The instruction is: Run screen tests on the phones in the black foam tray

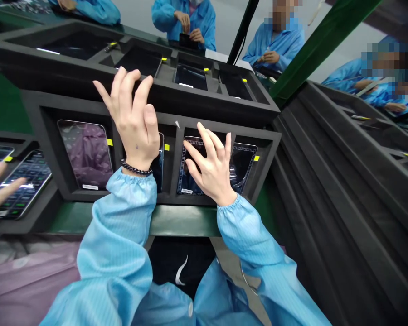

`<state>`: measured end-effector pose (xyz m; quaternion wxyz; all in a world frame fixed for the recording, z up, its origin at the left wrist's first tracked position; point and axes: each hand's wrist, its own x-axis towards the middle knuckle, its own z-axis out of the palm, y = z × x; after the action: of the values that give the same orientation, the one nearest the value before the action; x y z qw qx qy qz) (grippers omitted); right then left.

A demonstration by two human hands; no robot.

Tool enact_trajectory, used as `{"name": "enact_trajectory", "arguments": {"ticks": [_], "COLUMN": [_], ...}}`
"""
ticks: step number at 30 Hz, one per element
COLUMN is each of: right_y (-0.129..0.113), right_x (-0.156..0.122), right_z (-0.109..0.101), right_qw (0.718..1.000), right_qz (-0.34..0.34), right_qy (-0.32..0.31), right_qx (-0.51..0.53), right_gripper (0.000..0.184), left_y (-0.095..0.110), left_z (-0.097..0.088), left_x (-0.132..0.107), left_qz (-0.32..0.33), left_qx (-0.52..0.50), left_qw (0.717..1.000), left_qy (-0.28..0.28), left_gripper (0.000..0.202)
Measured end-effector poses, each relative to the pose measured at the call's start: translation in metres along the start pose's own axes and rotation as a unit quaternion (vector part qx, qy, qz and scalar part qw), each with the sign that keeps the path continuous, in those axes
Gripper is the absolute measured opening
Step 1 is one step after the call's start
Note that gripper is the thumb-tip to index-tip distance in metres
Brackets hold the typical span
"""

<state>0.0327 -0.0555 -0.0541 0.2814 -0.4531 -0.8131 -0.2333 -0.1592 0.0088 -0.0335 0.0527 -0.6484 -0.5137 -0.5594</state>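
Note:
Before me is a black foam tray (190,121) whose compartments hold flat glass-faced screens with yellow tabs. My left hand (132,113) is raised over its left-middle part, palm side away, fingers apart and nothing in them; it hides most of one screen (161,163). Over a screen with a patterned border (189,179) spreads my right hand (212,163), its index fingertip near the screen's upper left; I cannot tell whether it touches. To its right lies another screen (246,158), partly covered. The leftmost screen (86,154) reflects a purple garment.
Behind stands another foam tray (149,79) with several screens. Stacked black trays (343,181) rise on the right, near a green post (323,50). At left, a co-worker's hand (3,190) is over a lit screen (29,181). Several people in blue work beyond.

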Motion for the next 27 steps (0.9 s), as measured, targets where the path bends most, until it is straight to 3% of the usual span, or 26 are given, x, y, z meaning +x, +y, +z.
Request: {"name": "enact_trajectory", "arguments": {"ticks": [7, 12, 21, 27], "right_y": [0.001, -0.004, 0.008, -0.004], "right_x": [0.0, 0.005, -0.01, 0.001], "right_z": [-0.004, -0.002, -0.003, -0.001], "right_qw": [0.999, 1.0, 0.999, 1.0], "right_qz": [0.03, 0.023, 0.041, 0.024], "right_qy": [-0.01, -0.012, 0.03, -0.012], "right_qx": [0.014, 0.011, -0.007, 0.01], "right_gripper": [0.028, 0.027, 0.031, 0.033], "left_y": [0.001, -0.001, -0.003, -0.005], "left_z": [0.0, 0.0, 0.0, 0.001], "left_x": [-0.002, -0.001, -0.002, -0.001], "left_qz": [-0.012, 0.026, 0.036, 0.046], "left_qx": [0.001, 0.015, 0.031, 0.043], "left_qw": [1.0, 1.0, 0.999, 0.998], "left_qy": [0.001, 0.004, 0.009, 0.012], "left_gripper": [0.069, 0.075, 0.077, 0.077]}}
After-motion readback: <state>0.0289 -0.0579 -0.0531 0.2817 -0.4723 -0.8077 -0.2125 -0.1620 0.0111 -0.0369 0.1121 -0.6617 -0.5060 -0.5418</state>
